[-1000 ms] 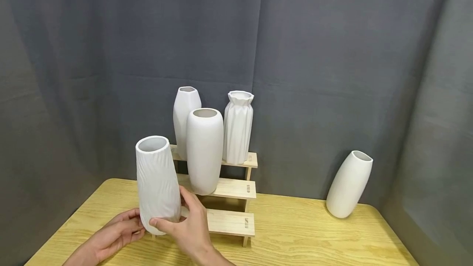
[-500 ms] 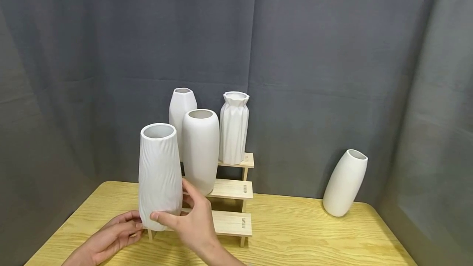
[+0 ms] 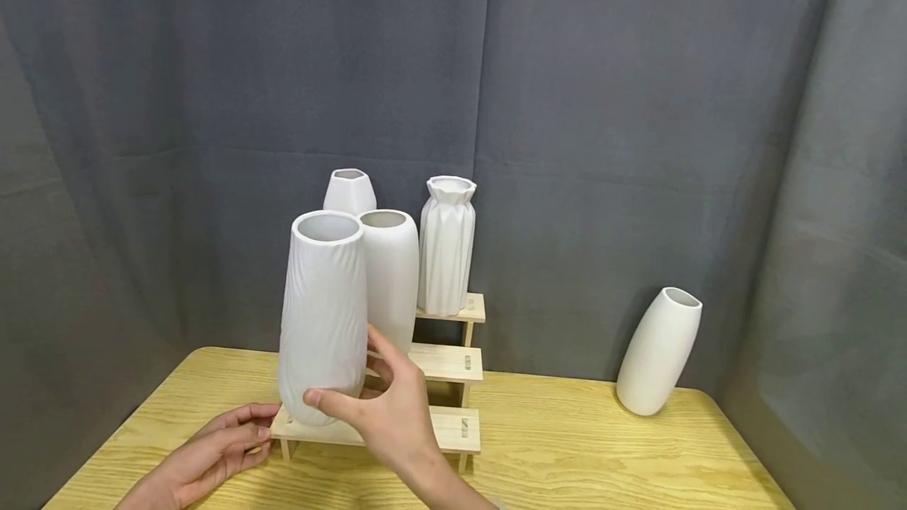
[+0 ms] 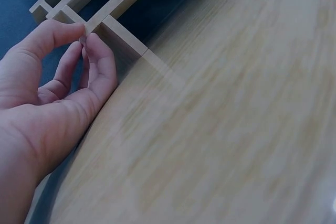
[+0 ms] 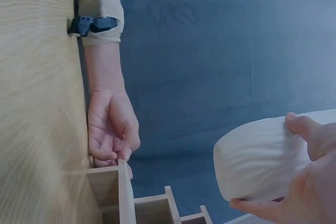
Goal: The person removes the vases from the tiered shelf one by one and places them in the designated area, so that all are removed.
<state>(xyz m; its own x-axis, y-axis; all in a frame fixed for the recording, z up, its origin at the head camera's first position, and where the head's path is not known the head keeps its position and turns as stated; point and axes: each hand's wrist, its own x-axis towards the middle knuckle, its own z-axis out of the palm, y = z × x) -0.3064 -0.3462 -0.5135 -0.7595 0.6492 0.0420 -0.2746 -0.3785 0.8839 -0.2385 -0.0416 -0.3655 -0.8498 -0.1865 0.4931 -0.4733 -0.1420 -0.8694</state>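
Observation:
A white vase with wavy ridges (image 3: 323, 321) stands nearly upright in my right hand (image 3: 397, 408), whose thumb and fingers grip its lower part. Its base overlaps the left part of the lowest step in the head view; the right wrist view shows that base (image 5: 223, 169) apart from the stand. My left hand (image 3: 216, 455) pinches the left end of the lowest step of the wooden stepped stand (image 3: 453, 427), thumb and fingertip meeting at its edge in the left wrist view. Behind the held vase, a smooth white vase (image 3: 397, 282) is on the middle step, partly hidden.
On the top step are a faceted white vase (image 3: 349, 191), mostly covered, and a pleated white vase (image 3: 448, 250). Another smooth white vase (image 3: 659, 352) leans at the back right of the wooden table (image 3: 567, 447). Grey curtains (image 3: 602, 140) hang behind and at both sides.
My right hand has carried the ridged vase up and to the right, from beside the stand to over the lowest step. The left hand has stayed at the stand's left end.

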